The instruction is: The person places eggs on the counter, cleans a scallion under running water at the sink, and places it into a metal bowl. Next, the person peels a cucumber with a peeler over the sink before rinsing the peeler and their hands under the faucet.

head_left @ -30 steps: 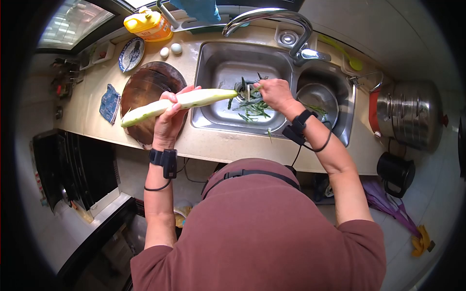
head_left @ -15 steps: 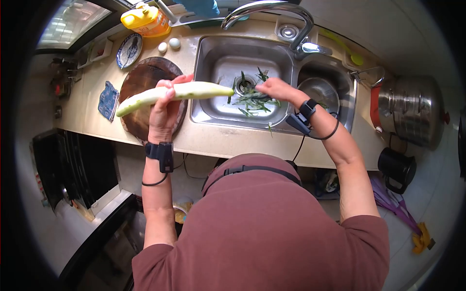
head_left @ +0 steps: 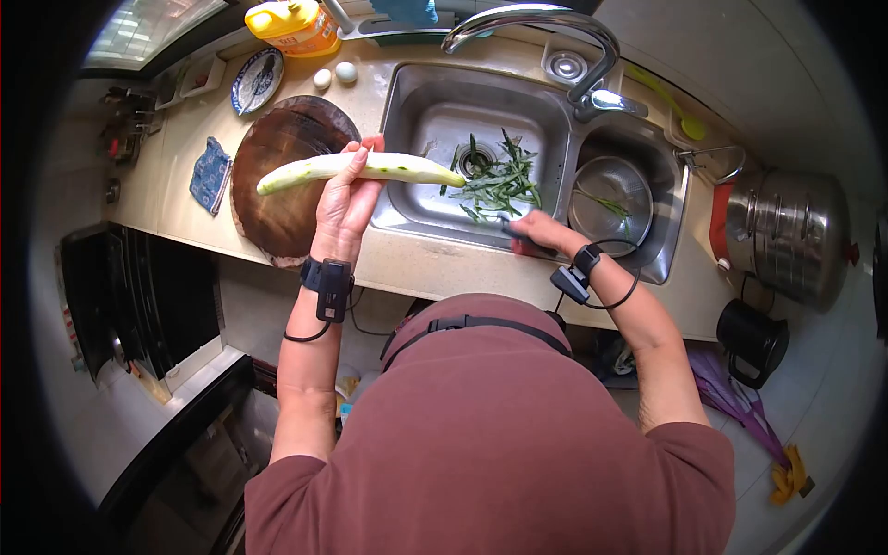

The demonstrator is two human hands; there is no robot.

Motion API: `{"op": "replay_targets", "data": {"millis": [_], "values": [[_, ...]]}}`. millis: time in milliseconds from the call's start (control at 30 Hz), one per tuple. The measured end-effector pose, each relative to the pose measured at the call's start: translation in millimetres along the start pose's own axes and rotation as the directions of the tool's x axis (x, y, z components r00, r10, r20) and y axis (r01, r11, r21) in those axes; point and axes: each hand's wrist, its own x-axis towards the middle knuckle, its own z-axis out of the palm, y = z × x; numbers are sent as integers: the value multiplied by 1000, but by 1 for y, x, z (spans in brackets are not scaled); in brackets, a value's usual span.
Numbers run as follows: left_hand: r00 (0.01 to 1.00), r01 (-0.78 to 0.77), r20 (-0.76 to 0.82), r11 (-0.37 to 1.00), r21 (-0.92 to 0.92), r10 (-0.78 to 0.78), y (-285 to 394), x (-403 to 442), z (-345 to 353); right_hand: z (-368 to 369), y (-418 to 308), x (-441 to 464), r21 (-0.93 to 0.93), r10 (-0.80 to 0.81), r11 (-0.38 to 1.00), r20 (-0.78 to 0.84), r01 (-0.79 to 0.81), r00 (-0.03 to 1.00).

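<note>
My left hand point(head_left: 350, 199) is closed round the middle of a long, pale green peeled cucumber point(head_left: 407, 167), held level above the counter. A few dark green spots of skin remain on it. Its left part is over a round wooden chopping board point(head_left: 277, 208), its right tip over the sink point(head_left: 393, 139). Closed at the sink's front edge, my right hand point(head_left: 539, 229) grips a dark peeler point(head_left: 511, 227), smeared by motion and partly hidden. Dark green peel strips point(head_left: 504, 180) lie in the large basin around the drain.
A metal strainer point(head_left: 606, 185) with green stalks sits in the small basin. The faucet point(head_left: 592, 55) arches above. Two eggs point(head_left: 346, 72), a plate point(head_left: 257, 81), a blue cloth point(head_left: 211, 176) and a yellow jug point(head_left: 294, 28) stand left; a steel pot point(head_left: 795, 236) is at right.
My right hand has moved down, from over the large basin to its front edge. The cucumber has shifted right, its left end swinging upward. More of the peel strips now show.
</note>
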Motion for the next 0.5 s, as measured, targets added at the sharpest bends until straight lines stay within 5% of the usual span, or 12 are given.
{"op": "replay_targets", "data": {"millis": [33,133,267,367,400,500], "values": [[1000,-4,1,1000,4,4,-2,-2,8,-3,2,10,-255,-199,956,-196,146,960],[1000,-28,5,999,-26,28,-9,-8,28,-14,-11,22,-372,-314,912,-356,175,880],[987,-153,-54,988,34,154,-14,9,4,-10,-61,4,125,-191,945,-536,301,822],[949,-280,-95,941,193,301,-20,19,-8,-2,-97,-9,33,-266,932,-614,360,744],[938,-299,-110,927,228,330,-23,19,-7,-1,-108,-10,-261,-453,888,-647,379,614],[923,-248,-219,925,288,316,-29,23,-6,13,-148,-14,-347,-562,826,-567,445,602]]}}
